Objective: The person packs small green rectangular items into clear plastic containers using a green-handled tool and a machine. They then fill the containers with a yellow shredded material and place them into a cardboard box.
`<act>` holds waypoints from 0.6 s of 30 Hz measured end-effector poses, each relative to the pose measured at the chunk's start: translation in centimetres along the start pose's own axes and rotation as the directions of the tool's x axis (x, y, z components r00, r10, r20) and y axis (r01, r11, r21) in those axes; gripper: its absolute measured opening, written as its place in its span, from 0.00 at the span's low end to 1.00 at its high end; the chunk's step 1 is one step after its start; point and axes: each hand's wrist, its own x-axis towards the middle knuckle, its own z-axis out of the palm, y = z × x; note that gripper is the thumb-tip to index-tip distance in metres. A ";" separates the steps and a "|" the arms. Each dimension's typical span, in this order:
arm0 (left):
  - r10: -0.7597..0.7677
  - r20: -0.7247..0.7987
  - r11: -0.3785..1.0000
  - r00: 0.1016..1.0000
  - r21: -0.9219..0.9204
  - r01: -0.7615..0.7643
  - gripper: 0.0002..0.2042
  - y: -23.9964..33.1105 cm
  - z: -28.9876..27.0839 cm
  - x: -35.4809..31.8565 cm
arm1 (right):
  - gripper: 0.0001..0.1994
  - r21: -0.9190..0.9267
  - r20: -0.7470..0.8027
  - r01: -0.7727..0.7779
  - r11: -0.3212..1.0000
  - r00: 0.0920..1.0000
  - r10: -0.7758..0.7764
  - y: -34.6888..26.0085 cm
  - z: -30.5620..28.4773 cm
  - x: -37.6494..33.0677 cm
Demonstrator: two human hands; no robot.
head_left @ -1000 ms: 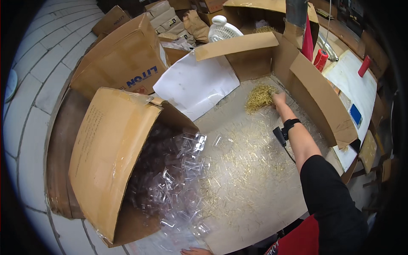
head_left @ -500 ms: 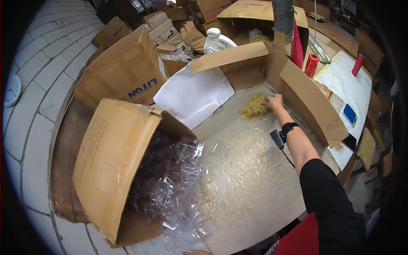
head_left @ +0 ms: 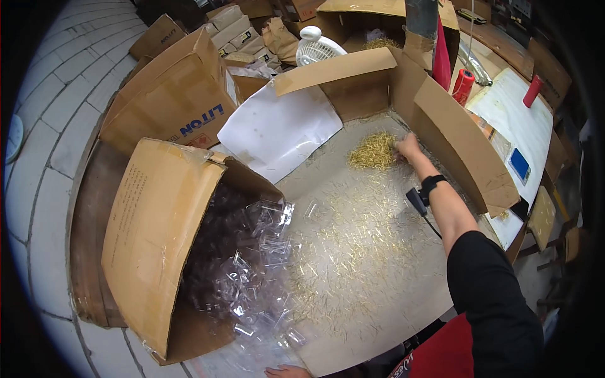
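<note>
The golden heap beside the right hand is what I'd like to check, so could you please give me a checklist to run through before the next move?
1. Right hand at the golden heap: ok, at its right edge.
2. Firm grip on any pieces: cannot tell, the fingertips are not clear.
3. All golden pieces gathered: not ok, many loose ones lie scattered across the work surface.
4. Clear plastic pieces contained in the tipped cardboard box: not ok, some spill out of its mouth.
5. Left hand away from the heap: ok, at the picture's lower edge.
</note>
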 end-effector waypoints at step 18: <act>-0.084 -0.075 0.993 0.994 0.078 0.090 0.22 0.1 -0.3 -0.5 | 0.07 -0.339 -0.101 0.214 0.916 0.960 -0.261 -2.0 -0.2 -7.7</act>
